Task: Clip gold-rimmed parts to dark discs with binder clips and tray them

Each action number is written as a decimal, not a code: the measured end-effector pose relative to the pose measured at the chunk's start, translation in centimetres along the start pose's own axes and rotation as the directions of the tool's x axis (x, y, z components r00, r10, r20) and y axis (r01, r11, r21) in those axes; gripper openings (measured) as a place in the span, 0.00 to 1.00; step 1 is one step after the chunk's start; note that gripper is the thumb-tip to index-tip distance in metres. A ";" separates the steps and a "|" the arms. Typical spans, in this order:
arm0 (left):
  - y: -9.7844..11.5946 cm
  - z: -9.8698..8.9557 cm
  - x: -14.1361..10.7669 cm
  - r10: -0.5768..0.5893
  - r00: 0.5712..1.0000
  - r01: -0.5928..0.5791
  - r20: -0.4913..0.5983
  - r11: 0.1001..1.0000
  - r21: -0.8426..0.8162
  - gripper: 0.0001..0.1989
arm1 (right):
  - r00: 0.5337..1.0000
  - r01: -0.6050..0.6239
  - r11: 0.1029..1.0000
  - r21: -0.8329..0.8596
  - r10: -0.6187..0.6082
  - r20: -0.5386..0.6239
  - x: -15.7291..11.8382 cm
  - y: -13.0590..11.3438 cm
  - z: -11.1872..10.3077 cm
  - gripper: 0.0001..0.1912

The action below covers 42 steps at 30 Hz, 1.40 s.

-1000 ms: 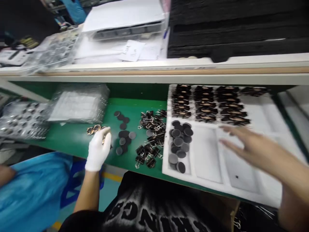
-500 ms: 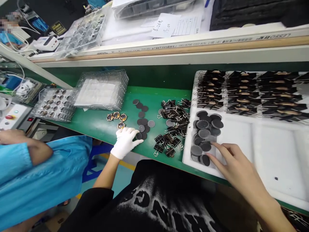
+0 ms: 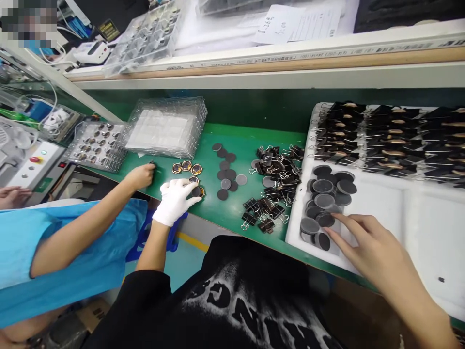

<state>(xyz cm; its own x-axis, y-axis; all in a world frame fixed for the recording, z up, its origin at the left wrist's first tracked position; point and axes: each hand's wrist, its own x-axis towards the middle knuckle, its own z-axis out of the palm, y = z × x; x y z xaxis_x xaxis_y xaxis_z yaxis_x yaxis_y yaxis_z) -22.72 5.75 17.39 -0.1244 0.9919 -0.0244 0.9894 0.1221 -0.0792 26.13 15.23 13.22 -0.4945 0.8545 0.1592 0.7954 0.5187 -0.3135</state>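
Observation:
My left hand (image 3: 174, 199), in a white glove, pinches a dark disc (image 3: 196, 192) at the front edge of the green table, beside a gold-rimmed ring piece (image 3: 196, 168) and several like it. Dark discs (image 3: 230, 173) lie loose to its right. On the white foam tray (image 3: 378, 194), my bare right hand (image 3: 366, 237) reaches over a heap of grey and black discs (image 3: 324, 200). Its thumb and forefinger are apart at one disc's edge, with nothing between them. Black binder clips (image 3: 278, 165) are piled between the discs and the tray.
Another person's hand (image 3: 140, 176) holds something small and dark left of the ring pieces. Clear plastic trays (image 3: 165, 127) are stacked behind it, others (image 3: 98, 145) stand further left. Rows of clipped black pieces (image 3: 394, 131) fill the foam tray's back. A shelf edge (image 3: 254, 72) spans above.
My left hand has moved left from the loose discs to the ring pieces, with a disc in its fingers. The other person's arm has reached over the table. The view has shifted; my right hand stays at the heap.

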 end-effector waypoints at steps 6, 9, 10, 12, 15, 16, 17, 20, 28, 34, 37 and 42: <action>-0.6 -0.4 0.9 0.100 0.990 -0.102 0.097 0.995 0.021 0.30 | 1.000 -0.005 0.998 0.055 0.005 0.000 -0.1 -1.1 -1.8 0.24; -1.0 -0.1 1.3 0.164 0.981 -0.165 0.108 0.986 0.002 0.25 | 0.999 -0.008 0.993 0.114 0.013 -0.043 -0.3 -3.0 -3.4 0.24; -1.0 0.0 1.5 0.191 0.975 -0.191 0.110 0.982 -0.012 0.23 | 0.997 -0.004 0.991 0.137 0.014 -0.071 -0.3 -3.9 -3.9 0.23; -0.9 0.3 1.9 0.236 0.966 -0.233 0.105 0.972 -0.038 0.21 | 0.988 0.028 0.977 0.210 0.004 -0.152 -0.3 -5.8 -4.4 0.22; 0.0 0.2 2.4 0.264 0.962 -0.260 0.064 0.964 -0.057 0.20 | 0.983 0.067 0.890 0.451 0.018 -0.182 0.2 -9.7 -3.6 0.17; 0.5 -0.1 2.4 0.270 0.962 -0.268 0.037 0.962 -0.061 0.20 | 0.990 0.043 0.825 0.563 0.041 -0.136 0.7 -11.2 -2.9 0.15; 1.2 -0.5 2.5 0.281 0.960 -0.280 0.006 0.958 -0.066 0.21 | 0.996 -0.014 0.735 0.677 0.070 -0.055 1.3 -12.8 -2.0 0.15; 4.0 -2.3 2.3 0.354 0.930 -0.363 -0.099 0.926 -0.101 0.24 | 0.957 -0.289 0.327 0.900 0.133 0.259 3.9 -17.0 1.2 0.21; 9.9 -4.1 2.8 0.458 0.850 -0.516 -0.259 0.823 -0.239 0.33 | 0.835 -0.528 -0.253 0.811 0.019 0.550 8.0 -17.8 3.6 0.21; 11.4 -2.9 3.5 0.500 0.836 -0.547 -0.225 0.736 -0.399 0.29 | 0.815 -0.519 -0.384 0.764 0.048 0.578 6.8 -16.6 3.8 0.21; 12.1 -3.0 3.5 0.490 0.849 -0.523 -0.199 0.722 -0.452 0.18 | 0.834 -0.489 -0.313 0.814 0.107 0.542 6.5 -16.8 4.1 0.23; 12.5 -3.2 3.6 0.477 0.850 -0.522 -0.223 0.704 -0.482 0.09 | 0.883 -0.449 -0.121 0.885 0.089 0.460 6.8 -16.8 3.8 0.26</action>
<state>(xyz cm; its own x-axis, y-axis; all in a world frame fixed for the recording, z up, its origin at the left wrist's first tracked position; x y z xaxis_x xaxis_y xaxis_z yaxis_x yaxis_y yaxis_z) -10.56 11.00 19.53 0.3830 0.9091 0.1641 0.7976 -0.4151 0.4377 8.12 12.20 16.04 -0.5270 0.7881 -0.3180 -0.1848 -0.4716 -0.8622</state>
